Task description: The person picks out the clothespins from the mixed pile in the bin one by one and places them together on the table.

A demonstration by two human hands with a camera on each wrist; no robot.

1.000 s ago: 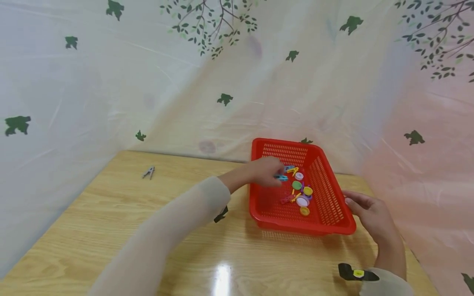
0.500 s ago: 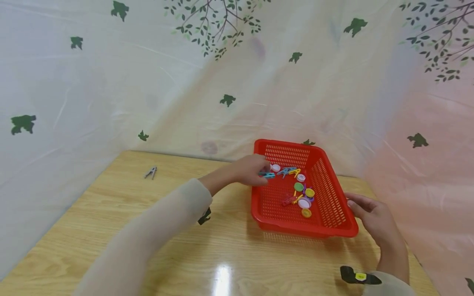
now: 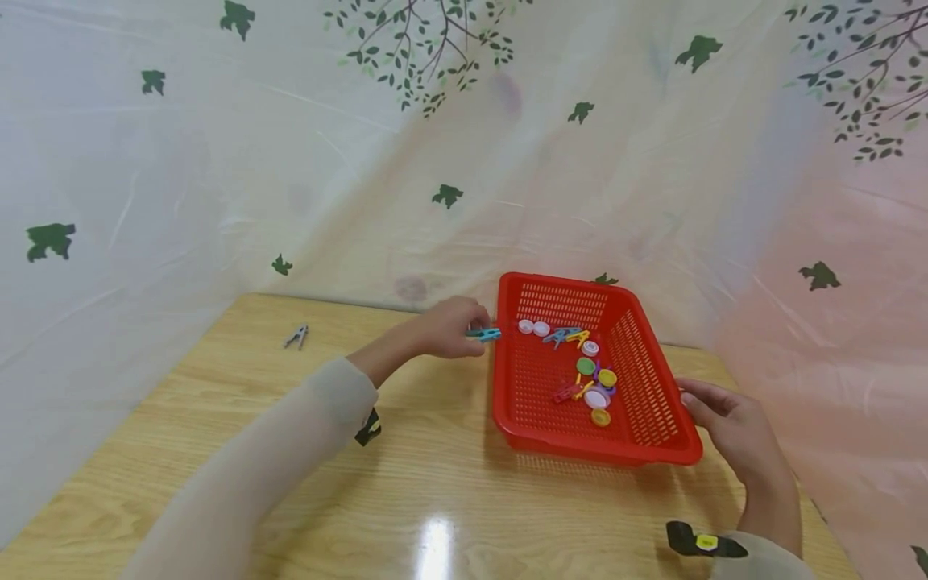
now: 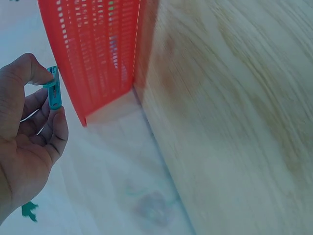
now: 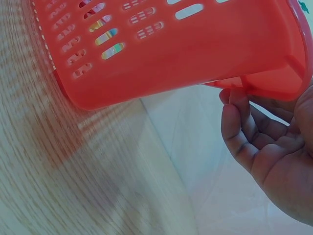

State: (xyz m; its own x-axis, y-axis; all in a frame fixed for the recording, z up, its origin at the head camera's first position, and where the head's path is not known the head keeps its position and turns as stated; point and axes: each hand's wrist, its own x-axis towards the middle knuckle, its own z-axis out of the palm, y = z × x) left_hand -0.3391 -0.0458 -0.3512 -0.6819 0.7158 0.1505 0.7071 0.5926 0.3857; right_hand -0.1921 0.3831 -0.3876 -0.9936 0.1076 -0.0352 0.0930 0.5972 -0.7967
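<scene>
My left hand (image 3: 451,327) pinches a teal clothespin (image 3: 486,333) just outside the left rim of the red plastic basket (image 3: 565,445). The left wrist view shows this clothespin (image 4: 54,93) between thumb and fingertips, beside the basket wall. My right hand (image 3: 743,431) grips the basket's right rim; in the right wrist view its fingers (image 5: 237,122) curl beneath the rim's edge. Inside the basket lie blue clothespins (image 3: 558,336), a yellow clothespin (image 3: 578,337), a red clothespin (image 3: 564,392), a green cap (image 3: 586,366) and several white and yellow caps.
A grey clothespin (image 3: 296,336) lies at the back left of the wooden table (image 3: 406,499). Behind the table hangs a pale curtain (image 3: 348,201) with leaf prints, close to its back edge.
My left hand has lifted the teal clothespin out of the basket and moved left past the rim, uncovering two white caps. My right hand keeps its hold on the rim.
</scene>
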